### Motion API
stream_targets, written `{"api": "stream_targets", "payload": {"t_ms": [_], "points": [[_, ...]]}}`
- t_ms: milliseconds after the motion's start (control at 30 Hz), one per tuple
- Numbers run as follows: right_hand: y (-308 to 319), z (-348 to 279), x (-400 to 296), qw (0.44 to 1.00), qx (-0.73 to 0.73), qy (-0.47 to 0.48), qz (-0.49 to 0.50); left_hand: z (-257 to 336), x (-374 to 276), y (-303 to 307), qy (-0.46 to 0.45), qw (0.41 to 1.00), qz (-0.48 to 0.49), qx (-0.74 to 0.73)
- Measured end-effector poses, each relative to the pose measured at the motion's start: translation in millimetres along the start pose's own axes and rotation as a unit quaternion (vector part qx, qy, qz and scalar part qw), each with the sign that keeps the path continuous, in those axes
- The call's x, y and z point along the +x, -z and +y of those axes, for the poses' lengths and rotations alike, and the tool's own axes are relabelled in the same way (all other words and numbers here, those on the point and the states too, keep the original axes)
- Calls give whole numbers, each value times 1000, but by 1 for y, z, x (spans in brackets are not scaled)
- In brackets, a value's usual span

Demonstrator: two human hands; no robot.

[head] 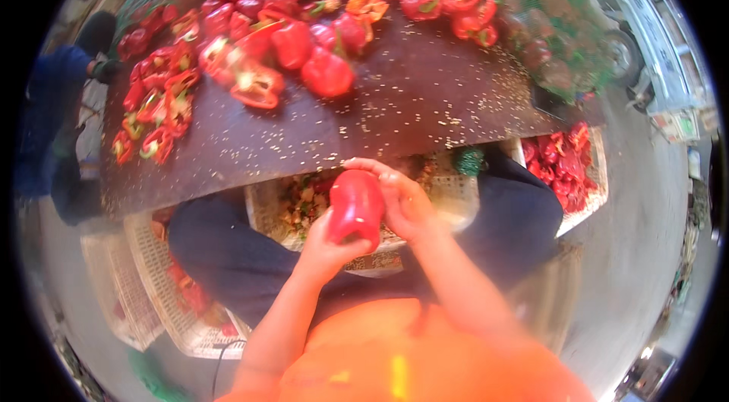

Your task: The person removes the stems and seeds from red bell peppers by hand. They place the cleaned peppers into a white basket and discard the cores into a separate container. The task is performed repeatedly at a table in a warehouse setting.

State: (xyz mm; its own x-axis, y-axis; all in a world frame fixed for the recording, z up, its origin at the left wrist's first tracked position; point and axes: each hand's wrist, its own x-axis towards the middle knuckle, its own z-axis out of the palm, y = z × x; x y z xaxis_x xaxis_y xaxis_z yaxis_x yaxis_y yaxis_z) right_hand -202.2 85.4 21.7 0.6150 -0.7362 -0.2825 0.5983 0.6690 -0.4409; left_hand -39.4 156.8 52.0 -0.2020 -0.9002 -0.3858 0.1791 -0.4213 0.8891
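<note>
A whole red bell pepper [357, 205] is held over the crate between my knees. My left hand [326, 248] grips it from the near left side, thumb across its near end. Around its far right side curl the fingers of my right hand [401, 197], touching the far end. Whether a small tool is hidden in those fingers cannot be seen. Just beyond is the edge of a dark brown table [387, 111], strewn with pale seeds. Below the pepper, a white plastic crate [464, 197] contains pepper cores and scraps.
Heaped red peppers [293, 43], whole and cut, cover the table's far side. A green mesh sack [547, 20] lies far right. Cut peppers fill a crate [595, 174] at right; another crate [151, 271] stands left. Another person's dark sleeve [60, 69] shows at left.
</note>
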Motion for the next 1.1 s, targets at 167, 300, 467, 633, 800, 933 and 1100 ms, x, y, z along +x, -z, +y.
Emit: {"api": "stream_targets", "payload": {"t_ms": [167, 300, 467, 633, 800, 933, 1100], "points": [[-5, -27, -19, 977, -210, -23, -23, 10, 4, -9, 34, 984, -59, -162], [1, -29, -31, 975, -222, -13, 10, 20, 9, -9, 38, 990, -95, -98], [-3, -16, -39, 976, -211, 0, 61, 25, 5, 8, 16, 987, -150, 53], [4, -15, -41, 983, -179, -23, 39, 50, 7, 16, 4, 898, -226, 378], [35, -41, -46, 991, -78, 53, 100, 55, -4, 22, -3, 761, -233, 605], [57, -44, -54, 970, 33, 233, 66, 40, 7, 66, 17, 867, -176, 466], [20, -22, -14, 973, -138, 164, 89, -14, 25, 25, -155, 921, 88, -347]]}}
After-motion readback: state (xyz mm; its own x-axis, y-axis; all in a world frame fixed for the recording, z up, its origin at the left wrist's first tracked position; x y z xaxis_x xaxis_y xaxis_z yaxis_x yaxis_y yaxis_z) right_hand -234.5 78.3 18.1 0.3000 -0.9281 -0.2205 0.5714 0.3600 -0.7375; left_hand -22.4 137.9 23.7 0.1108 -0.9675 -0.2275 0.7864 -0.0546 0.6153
